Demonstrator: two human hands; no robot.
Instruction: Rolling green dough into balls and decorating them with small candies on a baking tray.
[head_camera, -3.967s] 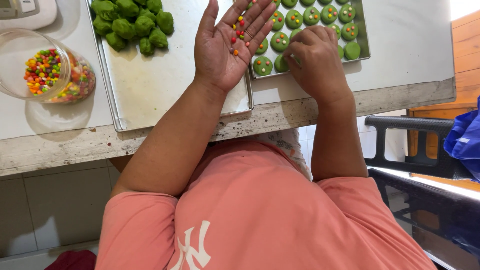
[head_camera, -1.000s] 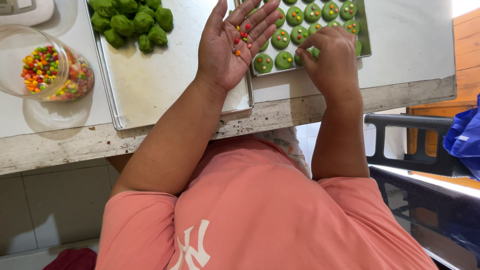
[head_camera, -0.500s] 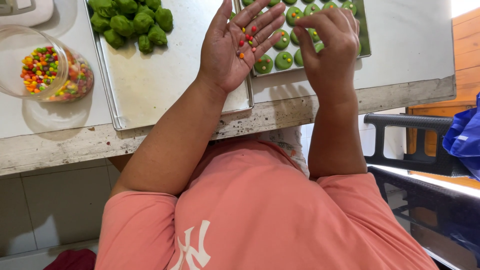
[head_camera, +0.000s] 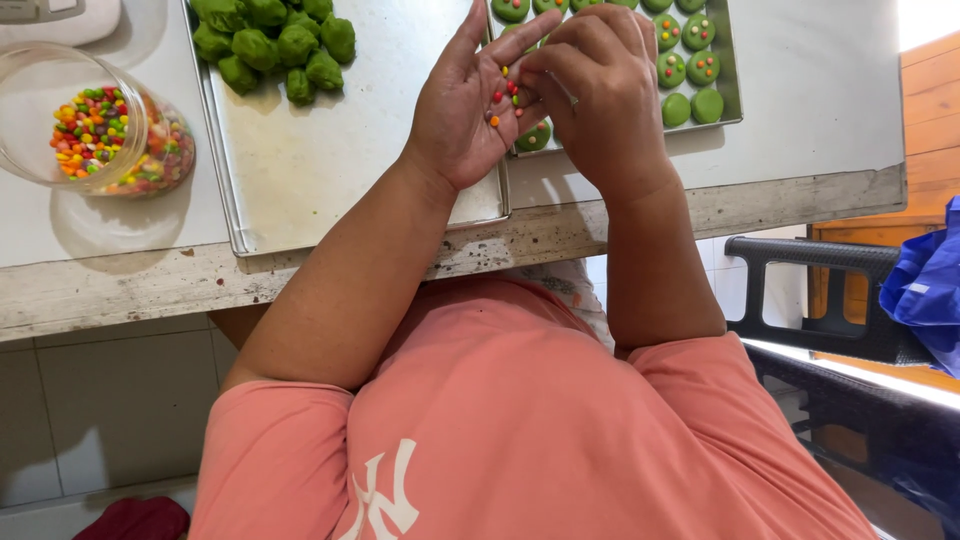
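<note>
Picking candies from our palm

Our left hand (head_camera: 465, 110) lies flat, fingers released, carrying about five candies (head_camera: 505, 95); our right hand (head_camera: 600, 85) pinches among them; pinched contents cannot be told.

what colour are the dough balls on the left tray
Green; the dough balls show best in the head view.

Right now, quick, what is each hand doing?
Left hand: open, palm up, holding small colourful round candies.
Right hand: fingers pinched at those candies; whether it grips one cannot be told.
</note>
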